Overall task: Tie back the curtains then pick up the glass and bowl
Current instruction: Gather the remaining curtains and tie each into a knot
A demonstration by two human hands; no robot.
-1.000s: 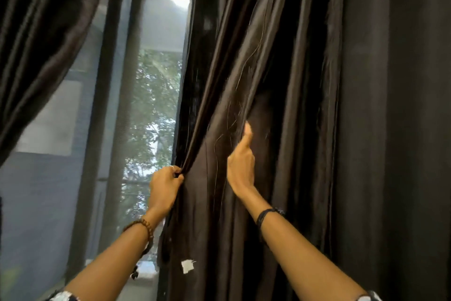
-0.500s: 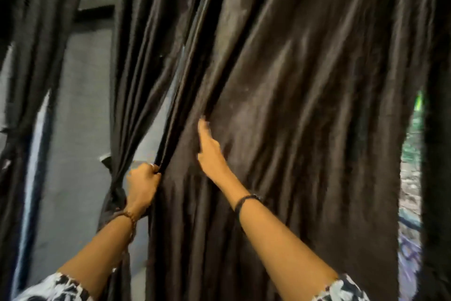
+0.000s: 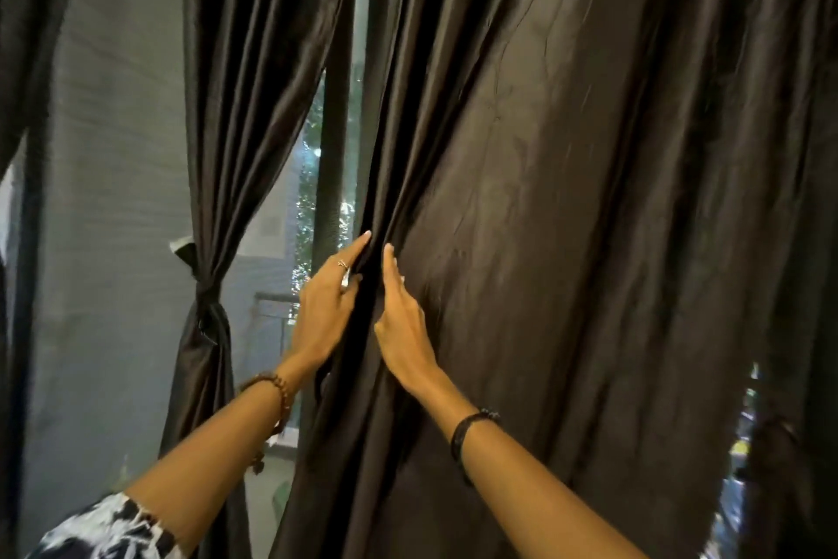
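Daylight comes through a tall window with a dark vertical frame post (image 3: 333, 159), and green leafy trees (image 3: 308, 214) show bright and blurred beyond the glass. To the left, a pale grey ribbed building wall (image 3: 122, 141) fills the outside view. Low down, a thin metal balcony railing (image 3: 272, 300) crosses the gap. At far right, a narrow slit of outdoor light (image 3: 739, 445) glows. The interior itself is dim.

The left hand (image 3: 327, 309) was opened from a closed fist on the edge of the loose curtain (image 3: 567, 241), its fingers now extended. The right hand (image 3: 401, 322) was brought beside it, with 1 fold between.
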